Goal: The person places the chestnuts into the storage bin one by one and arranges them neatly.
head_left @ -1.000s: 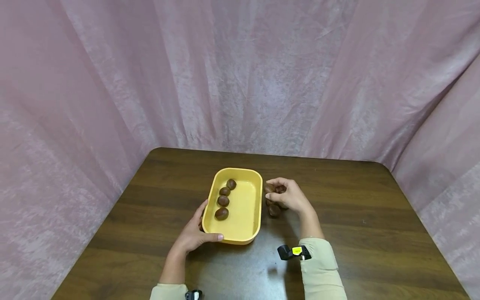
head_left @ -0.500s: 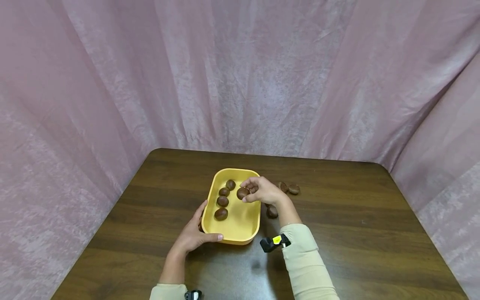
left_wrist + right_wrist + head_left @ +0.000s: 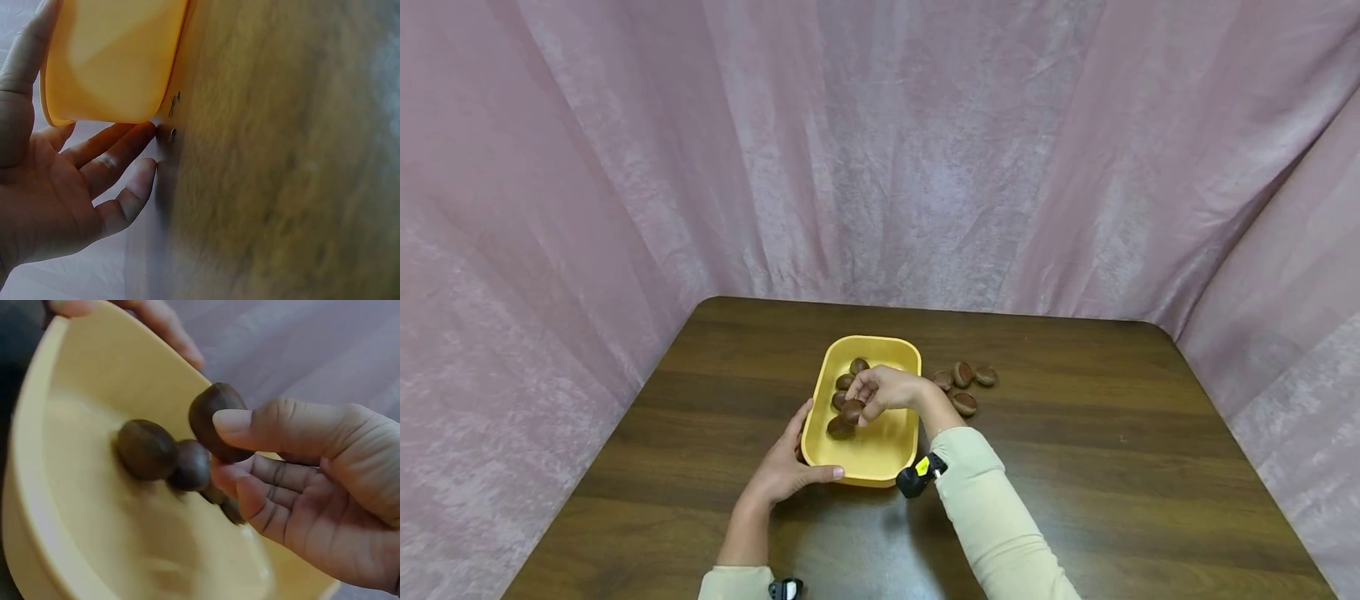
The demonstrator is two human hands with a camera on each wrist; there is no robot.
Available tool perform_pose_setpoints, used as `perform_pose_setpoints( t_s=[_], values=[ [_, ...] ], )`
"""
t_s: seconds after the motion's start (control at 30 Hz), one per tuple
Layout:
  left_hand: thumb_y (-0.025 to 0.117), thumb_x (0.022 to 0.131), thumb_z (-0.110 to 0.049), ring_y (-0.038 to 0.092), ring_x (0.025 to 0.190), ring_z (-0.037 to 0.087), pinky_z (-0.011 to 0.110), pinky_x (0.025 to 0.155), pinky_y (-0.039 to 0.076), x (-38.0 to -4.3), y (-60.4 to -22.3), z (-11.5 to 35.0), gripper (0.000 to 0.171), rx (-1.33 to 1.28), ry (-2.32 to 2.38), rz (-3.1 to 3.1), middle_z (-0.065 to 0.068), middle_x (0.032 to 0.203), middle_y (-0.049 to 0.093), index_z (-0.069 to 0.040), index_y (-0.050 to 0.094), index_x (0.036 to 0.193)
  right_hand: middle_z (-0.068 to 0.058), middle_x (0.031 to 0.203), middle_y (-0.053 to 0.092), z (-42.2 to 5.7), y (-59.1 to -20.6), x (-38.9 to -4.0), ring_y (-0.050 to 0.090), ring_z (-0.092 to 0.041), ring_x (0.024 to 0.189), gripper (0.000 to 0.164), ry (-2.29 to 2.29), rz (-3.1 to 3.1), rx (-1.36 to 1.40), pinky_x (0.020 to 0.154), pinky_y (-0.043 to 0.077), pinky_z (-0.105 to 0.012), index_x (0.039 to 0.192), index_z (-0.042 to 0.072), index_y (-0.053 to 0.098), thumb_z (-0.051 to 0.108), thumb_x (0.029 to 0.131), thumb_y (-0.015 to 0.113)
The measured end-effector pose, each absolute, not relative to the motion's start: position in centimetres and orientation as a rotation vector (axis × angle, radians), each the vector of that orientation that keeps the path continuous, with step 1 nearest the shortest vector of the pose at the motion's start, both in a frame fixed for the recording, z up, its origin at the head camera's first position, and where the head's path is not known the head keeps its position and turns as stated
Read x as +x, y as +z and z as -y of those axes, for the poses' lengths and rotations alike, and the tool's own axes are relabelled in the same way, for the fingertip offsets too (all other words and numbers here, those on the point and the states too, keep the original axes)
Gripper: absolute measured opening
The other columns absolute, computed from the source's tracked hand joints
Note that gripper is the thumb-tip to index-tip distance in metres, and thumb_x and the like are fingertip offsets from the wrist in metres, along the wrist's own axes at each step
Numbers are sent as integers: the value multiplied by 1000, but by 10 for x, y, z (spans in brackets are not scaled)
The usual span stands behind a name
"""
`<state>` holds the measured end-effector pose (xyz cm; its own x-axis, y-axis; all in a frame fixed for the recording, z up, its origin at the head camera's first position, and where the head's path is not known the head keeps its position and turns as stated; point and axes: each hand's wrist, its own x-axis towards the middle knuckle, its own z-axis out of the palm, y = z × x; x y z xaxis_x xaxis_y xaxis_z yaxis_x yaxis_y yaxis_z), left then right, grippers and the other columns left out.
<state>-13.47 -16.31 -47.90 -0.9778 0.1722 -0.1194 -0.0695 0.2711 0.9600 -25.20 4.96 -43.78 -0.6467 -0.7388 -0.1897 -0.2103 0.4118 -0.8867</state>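
Pinched between thumb and fingertips, a brown chestnut [image 3: 215,425] is held by my right hand [image 3: 886,390] over the left part of a yellow rectangular tray [image 3: 883,462]. Several chestnuts lie in a row along the tray's left side, the nearest chestnut [image 3: 840,428] just below the held one in the head view. The right hand partly covers the row there. My left hand [image 3: 784,468] grips the tray's near left corner, thumb along the near rim and fingers around the left outer wall. In the left wrist view, the fingers [image 3: 106,162] reach beneath the tray's corner.
Several loose chestnuts [image 3: 964,404] lie on the brown wooden table [image 3: 1075,467], right of the tray and beyond the right forearm. A pink curtain [image 3: 880,167] hangs behind the table and along its sides.
My right hand has picked a chestnut from the group right of the tray and carried it left over the row inside. The left hand keeps its place on the tray.
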Motion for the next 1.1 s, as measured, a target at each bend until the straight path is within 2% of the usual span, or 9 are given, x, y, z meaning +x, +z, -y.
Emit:
perform_pose_setpoints(
  t_s=[0.13, 0.33, 0.43, 0.53, 0.67, 0.8, 0.97, 1.1],
  values=[
    [87, 63, -12, 59, 96, 30, 34, 71, 48, -135, -480, 163, 114, 112, 1782, -2320, 23, 129, 47, -20, 14, 150, -7, 83, 60, -38, -442, -249, 54, -14, 75, 36, -1175, -1981, -768, 65, 46, -26, 99, -1, 62, -9, 67, 76],
    [87, 63, -12, 60, 90, 32, 34, 69, 48, -134, -475, 161, 115, 121, 1776, -2291, 27, 127, 47, -18, 12, 150, -9, 80, 60, -28, -451, -247, 54, -15, 61, 36, -1071, -1895, -687, 57, 47, -30, 97, 5, 65, -16, 68, 69],
    [88, 62, -13, 59, 92, 31, 34, 70, 47, -134, -475, 160, 115, 120, 1759, -2313, 26, 131, 45, -19, 14, 150, -10, 83, 61, -24, -455, -246, 56, -16, 61, 37, -1008, -1901, -654, 57, 48, -28, 97, 7, 67, -18, 68, 68],
    [88, 62, -14, 59, 92, 28, 34, 72, 46, -135, -479, 159, 114, 122, 1739, -2340, 24, 132, 44, -21, 15, 150, -7, 93, 57, -20, -456, -246, 58, -16, 67, 39, -947, -1920, -653, 59, 49, -27, 97, 9, 68, -17, 69, 68],
    [87, 64, -13, 60, 90, 28, 34, 71, 47, -135, -481, 160, 114, 133, 1762, -2310, 23, 131, 45, -22, 14, 150, -10, 102, 56, -19, -454, -247, 59, -16, 71, 39, -902, -1921, -668, 64, 50, -27, 100, 8, 67, -17, 70, 67],
    [87, 63, -11, 59, 95, 31, 38, 75, 47, -135, -482, 161, 114, 123, 1770, -2305, 22, 129, 47, -23, 13, 150, -19, 94, 62, -21, -452, -248, 59, -16, 70, 39, -910, -1876, -651, 65, 50, -28, 106, 1, 65, -18, 72, 63],
    [89, 61, -17, 51, 109, 32, 47, 87, 39, -135, -482, 161, 115, 86, 1707, -2372, 20, 133, 46, -24, 15, 150, -12, 88, 65, -30, -442, -247, 59, -17, 71, 36, -895, -1901, -607, 69, 51, -35, 108, 4, 65, -12, 76, 65],
    [89, 61, -16, 51, 109, 30, 48, 89, 37, -135, -481, 159, 115, 83, 1721, -2360, 19, 132, 48, -24, 16, 150, -6, 88, 64, -43, -427, -240, 58, -15, 74, 34, -864, -1991, -668, 71, 51, -42, 112, 6, 64, -2, 79, 69]
  ],
)
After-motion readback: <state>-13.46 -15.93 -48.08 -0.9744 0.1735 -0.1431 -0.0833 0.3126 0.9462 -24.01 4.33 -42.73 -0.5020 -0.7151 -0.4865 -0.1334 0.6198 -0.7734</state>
